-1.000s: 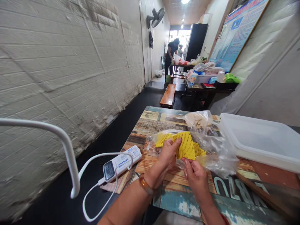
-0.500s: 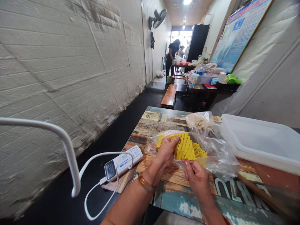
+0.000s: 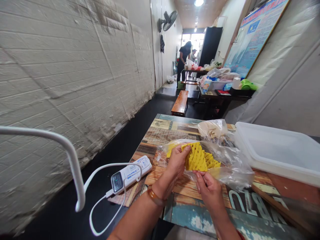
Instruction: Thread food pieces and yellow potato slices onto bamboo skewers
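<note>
My left hand [image 3: 176, 161] is closed on the left edge of a yellow slab of food scored with rows of slits [image 3: 196, 157], perhaps lattice-cut dried tofu. At its lower edge, the fingertips of my right hand [image 3: 208, 185] are pinched together; whether a thin stick is also between them I cannot tell. More slit yellow pieces [image 3: 212, 160] lie just behind, on a clear plastic bag [image 3: 237, 166] spread over the patterned wooden table [image 3: 190, 213]. Beyond it, another clear bag [image 3: 212, 128] holds thin brownish items.
A white plastic tub [image 3: 277, 146] stands at the right. On the left corner lies a white power bank [image 3: 131, 175] with a looping white cable [image 3: 93, 216]. A wooden bench [image 3: 180, 101], a loaded table [image 3: 212, 95] and two people are farther off.
Both hands keep almost the same place and grip on the yellow piece. Only a slight shift of the whole view shows.
</note>
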A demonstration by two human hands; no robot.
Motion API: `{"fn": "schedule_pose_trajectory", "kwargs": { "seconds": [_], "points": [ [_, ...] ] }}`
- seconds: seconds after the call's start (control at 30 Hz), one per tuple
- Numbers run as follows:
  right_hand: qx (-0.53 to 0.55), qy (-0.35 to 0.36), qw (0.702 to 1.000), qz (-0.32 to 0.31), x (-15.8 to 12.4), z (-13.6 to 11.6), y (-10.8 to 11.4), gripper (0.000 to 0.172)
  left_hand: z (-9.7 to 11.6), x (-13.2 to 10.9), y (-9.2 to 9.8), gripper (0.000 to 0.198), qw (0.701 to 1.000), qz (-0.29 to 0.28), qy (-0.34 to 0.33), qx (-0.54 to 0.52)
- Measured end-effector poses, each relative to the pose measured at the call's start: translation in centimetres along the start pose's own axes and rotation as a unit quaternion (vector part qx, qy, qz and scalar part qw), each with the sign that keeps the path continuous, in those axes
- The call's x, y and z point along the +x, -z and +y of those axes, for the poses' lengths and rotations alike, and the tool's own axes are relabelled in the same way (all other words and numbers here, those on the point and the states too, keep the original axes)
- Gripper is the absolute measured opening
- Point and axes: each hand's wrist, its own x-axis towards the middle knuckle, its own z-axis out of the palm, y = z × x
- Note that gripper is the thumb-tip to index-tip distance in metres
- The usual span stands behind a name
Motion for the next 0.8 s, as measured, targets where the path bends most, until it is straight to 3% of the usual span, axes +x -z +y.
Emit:
{"fn": "schedule_pose_trajectory", "kwargs": {
  "seconds": [0.8],
  "points": [
    [0.064,-0.102,0.992,-0.022,0.0,-0.13,-0.18,0.041,-0.01,-0.14,-0.07,0.037,1.0,-0.011,0.008,0.016]
  ]
}}
